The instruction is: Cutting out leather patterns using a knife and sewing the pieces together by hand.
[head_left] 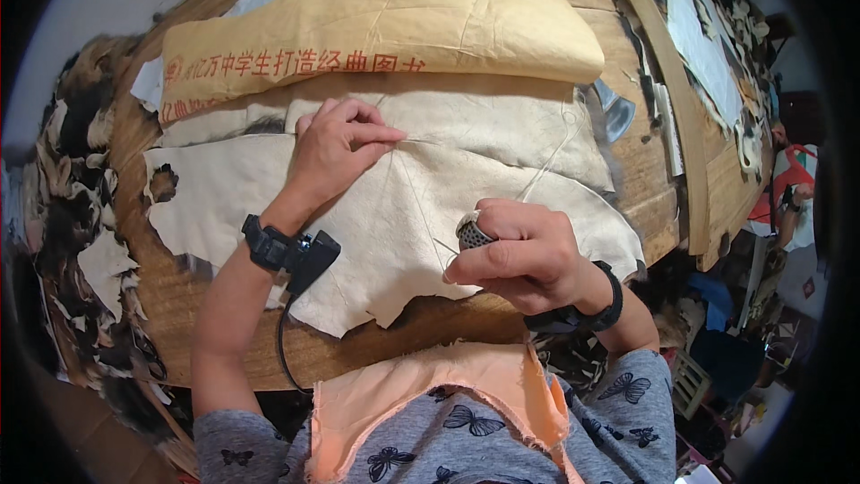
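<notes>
A pale cream hide (394, 206) lies spread on a wooden table (376, 345). My left hand (336, 148) rests on the hide near its upper middle and pinches a fold of it between thumb and fingers. My right hand (515, 251) hovers over the hide's lower right part, fingers closed around a thin needle (445, 246), with a metal thimble (473, 231) on one finger. A fine white thread (551, 152) runs from that hand up and right across the hide. Both wrists carry black bands.
A tan paper sack (385, 27) with red print lies across the back of the table. Dark-and-light fur scraps (72, 206) pile at the left. Wooden boards and paper patterns (690, 45) lie at the right, with clutter below the table edge.
</notes>
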`<state>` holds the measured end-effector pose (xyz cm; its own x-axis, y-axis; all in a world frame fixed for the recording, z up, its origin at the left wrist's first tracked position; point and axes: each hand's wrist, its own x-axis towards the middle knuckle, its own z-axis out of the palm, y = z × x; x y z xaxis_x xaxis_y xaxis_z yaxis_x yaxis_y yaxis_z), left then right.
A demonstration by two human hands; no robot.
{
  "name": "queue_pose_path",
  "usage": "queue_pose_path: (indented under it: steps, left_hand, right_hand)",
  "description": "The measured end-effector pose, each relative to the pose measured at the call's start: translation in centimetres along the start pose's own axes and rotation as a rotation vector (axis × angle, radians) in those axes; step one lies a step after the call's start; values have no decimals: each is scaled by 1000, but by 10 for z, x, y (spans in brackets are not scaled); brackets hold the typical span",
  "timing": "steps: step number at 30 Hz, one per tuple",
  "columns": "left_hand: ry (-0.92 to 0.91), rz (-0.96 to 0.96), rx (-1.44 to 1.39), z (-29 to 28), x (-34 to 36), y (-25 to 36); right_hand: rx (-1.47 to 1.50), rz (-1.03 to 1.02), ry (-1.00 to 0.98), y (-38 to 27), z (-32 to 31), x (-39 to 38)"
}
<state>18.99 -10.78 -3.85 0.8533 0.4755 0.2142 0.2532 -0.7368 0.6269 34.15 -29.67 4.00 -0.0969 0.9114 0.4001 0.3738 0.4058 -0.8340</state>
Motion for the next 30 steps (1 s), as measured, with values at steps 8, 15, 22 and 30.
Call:
queue_pose_path:
  steps: [8, 15, 22, 30]
  left_hand:
    - [1, 9, 6, -3, -2, 1]
    - [-196, 198, -252, -19, -4, 34]
    - [-21, -345, -369, -11, 9, 26]
    - [-36, -18, 43, 1, 11, 22]
  right_hand:
    - [-8, -6, -59, -3, -1, 10]
    - [-230, 302, 283, 49, 16, 25]
    - [-321, 280, 42, 53, 32, 12]
    - [-373, 245, 77, 69, 30, -2]
